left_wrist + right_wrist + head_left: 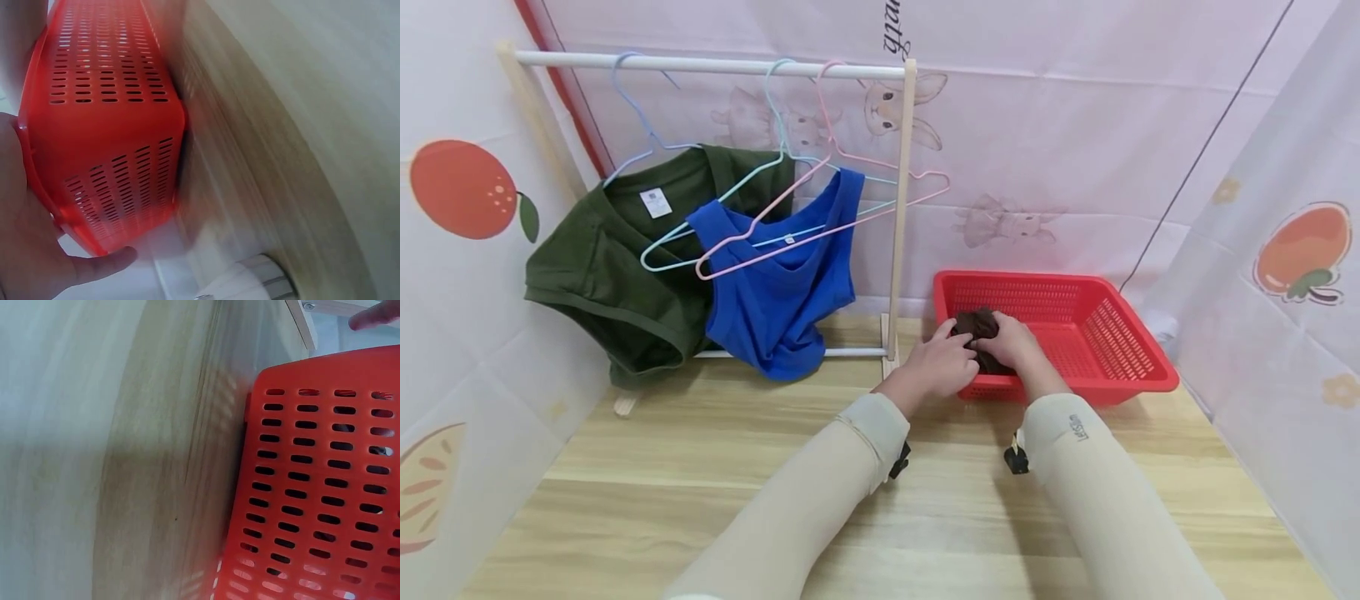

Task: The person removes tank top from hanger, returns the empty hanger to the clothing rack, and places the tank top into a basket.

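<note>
A dark brown cloth (973, 321) is seen bunched into a small, crumpled heap, its surface broken by soft folds and deep shadow. It is lodged in the left end of a red basket (1097, 390), close to the near rim; the basket, with its slotted walls, is set on the wood-grained worktop (940, 517), to the right of a hanging rack (901, 208) on which a green garment (617, 275) and a blue garment (775, 308) are seen. Much of the cloth is covered by the two hands and by the basket's near wall, so its full outline and the kind of article cannot be made out. In both wrist views it is hidden behind the basket, and the left hand is cut off by the edge of its own view; in the right one only a fingertip is shown at the upper corner. By the right hand (1017, 342), the cloth is pinched between bent fingers and thumb. By the left hand (943, 365), it is gripped along its left side with curled fingers, though one digit is held out straight beside the basket; how firmly cannot be told.
</note>
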`<state>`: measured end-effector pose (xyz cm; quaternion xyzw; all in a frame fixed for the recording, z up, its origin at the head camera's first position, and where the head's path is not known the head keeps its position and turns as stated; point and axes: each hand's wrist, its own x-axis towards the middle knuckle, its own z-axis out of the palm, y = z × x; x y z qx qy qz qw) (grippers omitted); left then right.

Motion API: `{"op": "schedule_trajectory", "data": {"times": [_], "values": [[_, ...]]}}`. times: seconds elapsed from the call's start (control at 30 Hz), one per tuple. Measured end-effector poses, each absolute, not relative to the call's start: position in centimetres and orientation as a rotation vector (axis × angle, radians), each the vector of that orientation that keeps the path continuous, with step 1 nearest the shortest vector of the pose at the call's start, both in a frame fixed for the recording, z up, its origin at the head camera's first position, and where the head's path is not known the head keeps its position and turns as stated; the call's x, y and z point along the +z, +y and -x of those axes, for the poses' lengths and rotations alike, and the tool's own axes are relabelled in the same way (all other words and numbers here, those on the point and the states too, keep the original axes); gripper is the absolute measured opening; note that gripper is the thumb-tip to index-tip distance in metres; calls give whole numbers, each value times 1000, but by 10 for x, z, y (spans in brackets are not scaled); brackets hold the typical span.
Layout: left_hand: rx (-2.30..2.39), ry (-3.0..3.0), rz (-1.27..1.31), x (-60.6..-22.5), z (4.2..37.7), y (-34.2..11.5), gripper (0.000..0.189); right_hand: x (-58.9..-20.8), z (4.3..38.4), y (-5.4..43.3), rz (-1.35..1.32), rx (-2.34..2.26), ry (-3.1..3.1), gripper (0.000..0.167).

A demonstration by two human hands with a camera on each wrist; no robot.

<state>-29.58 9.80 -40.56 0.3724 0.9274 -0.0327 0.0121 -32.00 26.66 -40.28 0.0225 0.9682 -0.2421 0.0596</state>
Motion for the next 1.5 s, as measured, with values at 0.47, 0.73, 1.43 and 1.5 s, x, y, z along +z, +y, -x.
{"op": "schedule_trajectory", "data": {"times": [0.47,0.73,1.43,1.5], "values": [[-303,2754,-1268,-398,295,104,34,-411,319,269,5,-609,2689,72],[-237,2816,-1237,-406,292,103,34,-413,317,273,2,-694,2714,79],[-404,2862,-1330,-405,294,103,31,-406,319,272,36,-676,2712,88],[-403,2867,-1329,-404,295,102,30,-405,319,271,13,-645,2714,88]]}}
